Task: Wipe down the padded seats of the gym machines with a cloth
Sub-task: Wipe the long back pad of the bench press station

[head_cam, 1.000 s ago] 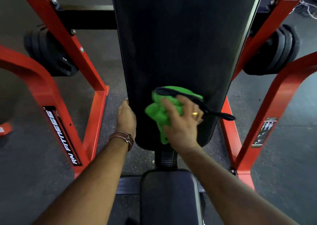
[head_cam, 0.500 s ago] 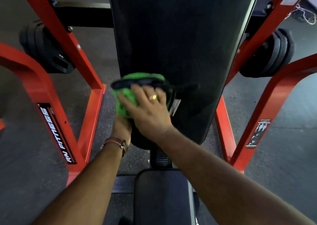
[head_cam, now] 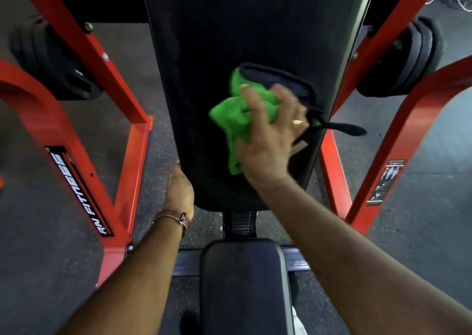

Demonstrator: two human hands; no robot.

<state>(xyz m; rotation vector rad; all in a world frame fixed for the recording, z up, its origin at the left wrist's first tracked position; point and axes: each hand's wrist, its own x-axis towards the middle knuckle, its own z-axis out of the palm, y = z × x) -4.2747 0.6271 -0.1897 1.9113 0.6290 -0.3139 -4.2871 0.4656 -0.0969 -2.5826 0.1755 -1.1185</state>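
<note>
A long black padded back pad (head_cam: 229, 28) runs up the middle of the view, with a smaller black seat pad (head_cam: 242, 283) below it. My right hand (head_cam: 268, 145) holds a bunched green cloth (head_cam: 229, 120) with black trim against the lower right of the back pad; cloth bulges between the fingers. A black strap of the cloth (head_cam: 350, 129) sticks out past the pad's right edge. My left hand (head_cam: 180, 189) grips the pad's lower left edge, its fingers hidden behind it.
Red steel frame members stand on both sides, left (head_cam: 76, 40) and right (head_cam: 383, 40). Stacks of black weight plates hang at the left (head_cam: 56, 61) and right (head_cam: 413, 58). Dark speckled rubber floor (head_cam: 38, 232) lies all around.
My right hand swept the cloth from mid-pad to the pad's left edge, then back across to the right side. My left hand stayed on the pad's left edge.
</note>
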